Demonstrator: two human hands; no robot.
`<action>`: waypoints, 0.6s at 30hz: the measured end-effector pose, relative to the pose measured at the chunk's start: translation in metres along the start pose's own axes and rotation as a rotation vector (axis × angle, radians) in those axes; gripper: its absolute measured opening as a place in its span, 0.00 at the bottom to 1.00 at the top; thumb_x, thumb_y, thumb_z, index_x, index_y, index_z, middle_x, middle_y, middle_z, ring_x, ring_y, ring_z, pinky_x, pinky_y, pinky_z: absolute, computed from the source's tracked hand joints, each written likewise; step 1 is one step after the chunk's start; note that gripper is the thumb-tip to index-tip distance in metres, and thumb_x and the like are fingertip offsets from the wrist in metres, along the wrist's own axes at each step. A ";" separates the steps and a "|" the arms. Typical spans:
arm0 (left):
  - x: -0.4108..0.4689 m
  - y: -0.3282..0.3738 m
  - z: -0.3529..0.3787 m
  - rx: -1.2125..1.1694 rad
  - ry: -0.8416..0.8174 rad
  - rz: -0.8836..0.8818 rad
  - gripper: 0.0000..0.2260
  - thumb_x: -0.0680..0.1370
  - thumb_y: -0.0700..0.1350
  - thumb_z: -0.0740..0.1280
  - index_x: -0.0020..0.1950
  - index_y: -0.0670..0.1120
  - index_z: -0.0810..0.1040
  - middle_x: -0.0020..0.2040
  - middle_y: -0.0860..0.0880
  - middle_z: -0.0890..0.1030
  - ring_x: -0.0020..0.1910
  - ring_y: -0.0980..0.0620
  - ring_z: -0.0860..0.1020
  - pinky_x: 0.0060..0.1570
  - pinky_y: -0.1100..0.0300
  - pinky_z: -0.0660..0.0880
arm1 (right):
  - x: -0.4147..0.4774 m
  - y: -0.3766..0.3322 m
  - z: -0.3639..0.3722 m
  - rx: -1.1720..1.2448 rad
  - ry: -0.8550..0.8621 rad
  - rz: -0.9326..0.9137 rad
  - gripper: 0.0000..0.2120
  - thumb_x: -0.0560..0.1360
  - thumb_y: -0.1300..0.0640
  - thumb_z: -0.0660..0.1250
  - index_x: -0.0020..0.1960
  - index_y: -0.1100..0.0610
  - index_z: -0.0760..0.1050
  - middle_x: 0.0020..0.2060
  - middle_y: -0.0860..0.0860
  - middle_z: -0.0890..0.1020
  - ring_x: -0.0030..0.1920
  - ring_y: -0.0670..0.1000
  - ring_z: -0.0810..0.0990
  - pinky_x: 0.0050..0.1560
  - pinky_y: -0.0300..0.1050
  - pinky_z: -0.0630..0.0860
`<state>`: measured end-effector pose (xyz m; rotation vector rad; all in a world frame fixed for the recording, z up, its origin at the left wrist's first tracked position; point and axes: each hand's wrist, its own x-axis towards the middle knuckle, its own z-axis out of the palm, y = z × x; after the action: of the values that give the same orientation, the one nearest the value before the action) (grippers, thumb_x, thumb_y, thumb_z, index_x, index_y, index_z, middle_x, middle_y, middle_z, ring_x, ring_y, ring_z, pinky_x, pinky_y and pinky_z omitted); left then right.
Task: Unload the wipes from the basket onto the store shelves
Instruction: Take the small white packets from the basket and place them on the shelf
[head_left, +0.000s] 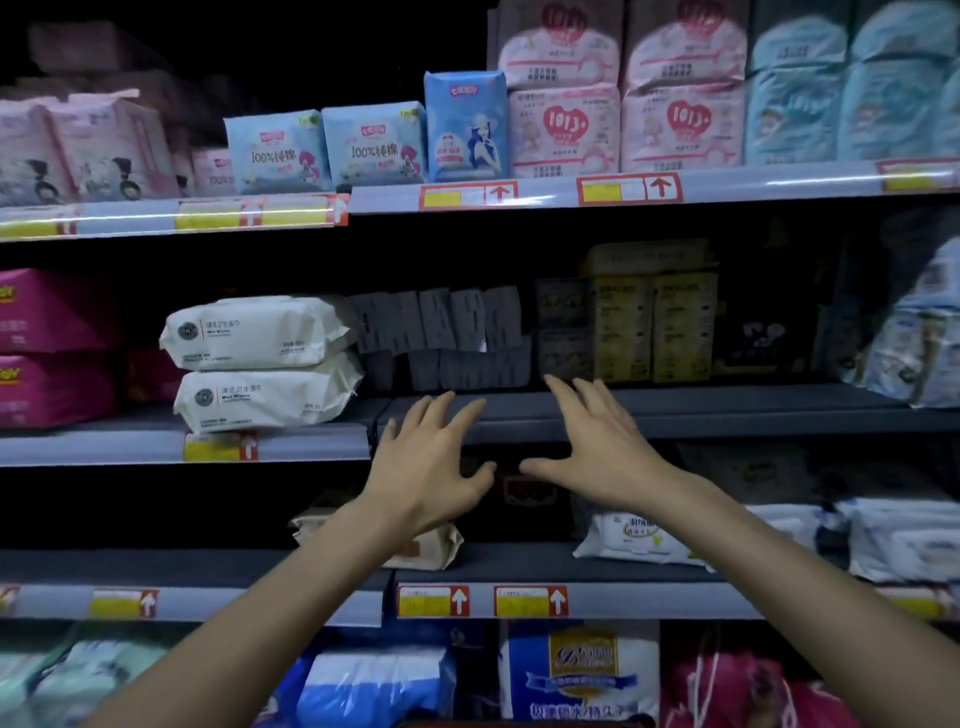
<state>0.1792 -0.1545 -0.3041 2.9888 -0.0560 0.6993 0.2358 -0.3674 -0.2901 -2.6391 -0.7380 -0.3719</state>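
Head view: the left grip (427, 461) and the right grip (602, 446) were both released. Their fingers were straight and spread and held nothing. They were side by side before the front edge of the middle shelf (685, 413), thumbs turned toward each other and apart.

Two white wet-wipes packs lay stacked flat at that shelf's front, left of the left grip and clear of it. The upper pack (254, 332) rested on the lower pack (265, 396), which sat just above a yellow-and-red price tag (221, 447).

Deeper on the same shelf stood a row of grey packs (447, 327), with yellow cartons (649, 322) to their right. On the shelf below (519, 564), a beige pack (431, 548) lay partly hidden behind the left wrist. A white wipes pack (634, 535) lay further right.
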 end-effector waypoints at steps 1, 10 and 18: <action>-0.009 -0.001 0.004 0.033 -0.026 -0.002 0.38 0.77 0.69 0.58 0.85 0.60 0.51 0.85 0.49 0.54 0.84 0.45 0.50 0.79 0.37 0.56 | -0.008 0.001 0.006 -0.041 -0.033 0.005 0.55 0.73 0.30 0.68 0.83 0.46 0.37 0.83 0.54 0.42 0.82 0.58 0.38 0.81 0.58 0.45; -0.097 -0.005 0.070 0.084 -0.151 0.059 0.42 0.71 0.71 0.49 0.84 0.59 0.53 0.85 0.48 0.56 0.84 0.43 0.54 0.78 0.38 0.60 | -0.090 0.018 0.068 -0.046 -0.162 -0.049 0.55 0.73 0.32 0.70 0.82 0.43 0.32 0.82 0.51 0.36 0.81 0.55 0.32 0.81 0.56 0.43; -0.189 -0.010 0.168 0.012 -0.410 0.098 0.38 0.75 0.67 0.55 0.83 0.54 0.62 0.77 0.44 0.71 0.77 0.40 0.69 0.72 0.35 0.68 | -0.174 0.060 0.167 0.005 -0.448 -0.024 0.51 0.75 0.39 0.71 0.83 0.46 0.39 0.82 0.52 0.46 0.83 0.55 0.46 0.80 0.53 0.56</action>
<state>0.0848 -0.1538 -0.5389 3.1042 -0.2218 0.0827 0.1496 -0.4218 -0.5170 -2.7383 -0.8995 0.2277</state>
